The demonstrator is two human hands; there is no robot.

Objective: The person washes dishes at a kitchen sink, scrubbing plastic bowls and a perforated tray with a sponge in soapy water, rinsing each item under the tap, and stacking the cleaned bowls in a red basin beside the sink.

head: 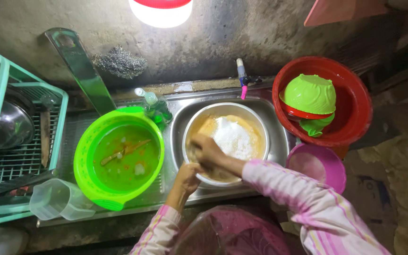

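A round steel basin [259, 123] sits in the sink, filled with murky water and white foam [234, 138]. My right hand [207, 151] reaches down into the basin at its near left side, fingers curled over something I cannot make out. My left hand [187, 178] grips the basin's near rim. Both arms wear pink striped sleeves.
A green plastic basin [84, 156] with cloudy water and a spoon stands left of the sink. A clear jug [57, 200] and a green dish rack [1, 108] lie further left. A red tub [355, 101] holding an upturned green bowl [309, 93] sits right, a pink bowl [318, 164] below it.
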